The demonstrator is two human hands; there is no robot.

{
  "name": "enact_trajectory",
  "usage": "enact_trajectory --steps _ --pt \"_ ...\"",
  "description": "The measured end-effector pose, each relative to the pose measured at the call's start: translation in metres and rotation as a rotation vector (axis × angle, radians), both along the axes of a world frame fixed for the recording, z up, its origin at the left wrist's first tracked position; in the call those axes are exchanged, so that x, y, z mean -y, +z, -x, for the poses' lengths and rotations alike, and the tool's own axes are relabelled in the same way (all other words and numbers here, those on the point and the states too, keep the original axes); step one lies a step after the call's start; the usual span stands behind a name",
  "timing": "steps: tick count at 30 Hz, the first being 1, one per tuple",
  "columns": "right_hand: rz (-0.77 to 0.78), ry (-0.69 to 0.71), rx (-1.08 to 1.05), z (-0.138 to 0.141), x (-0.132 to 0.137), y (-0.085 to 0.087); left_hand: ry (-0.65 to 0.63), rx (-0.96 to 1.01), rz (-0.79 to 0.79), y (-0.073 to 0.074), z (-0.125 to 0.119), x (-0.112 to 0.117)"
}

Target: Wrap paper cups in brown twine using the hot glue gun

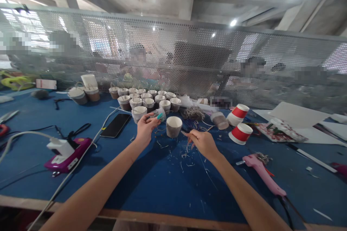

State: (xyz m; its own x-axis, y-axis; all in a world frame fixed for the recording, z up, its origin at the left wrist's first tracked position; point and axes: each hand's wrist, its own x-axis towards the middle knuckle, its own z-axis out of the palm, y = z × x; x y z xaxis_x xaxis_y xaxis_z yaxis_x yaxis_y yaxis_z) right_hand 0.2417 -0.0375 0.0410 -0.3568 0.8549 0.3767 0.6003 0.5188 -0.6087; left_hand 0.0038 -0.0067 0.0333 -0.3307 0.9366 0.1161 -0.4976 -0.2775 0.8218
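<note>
A small cup with a grey-brown wrap (174, 128) stands upright between my hands, touched by neither as far as I can see. My left hand (146, 129) is closed, its fingers pinched beside a small translucent tub (160, 113). A bright teal piece (159, 116) shows at those fingertips; whether it is held or worn I cannot tell. To the right of the cup, my right hand (200, 140) has its fingers pressed together, with a small pale tip poking out toward the cup. What it grips is too small to name. Thin string scraps (185, 155) lie below.
Several wrapped cups with handles (141, 101) stand at the back. A tangle of string (193, 112) lies behind my right hand. Red-and-white paper cups (240, 133) and a pink glue gun (264, 175) are right; a phone (115, 125) and purple power strip (69, 155) are left.
</note>
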Motion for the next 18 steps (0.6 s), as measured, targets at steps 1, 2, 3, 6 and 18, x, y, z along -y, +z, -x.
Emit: enact_trajectory --steps 1,2,3,6,18 --pt "0.039 0.006 -0.037 0.0 -0.001 -0.001 -0.003 0.002 0.0 0.0 0.0 0.0" --pt "0.101 0.012 -0.09 0.001 -0.002 -0.003 -0.007 0.003 0.0 0.001 -0.001 0.001" --pt "0.175 0.015 -0.151 0.002 -0.003 -0.005 -0.012 0.004 0.0 0.001 -0.001 0.002" --pt "0.363 0.023 -0.319 0.004 -0.007 -0.012 -0.022 0.003 0.001 0.003 -0.003 0.004" --pt "-0.204 -0.094 0.181 0.001 -0.002 -0.002 -0.007 0.001 0.0 -0.002 0.001 0.0"
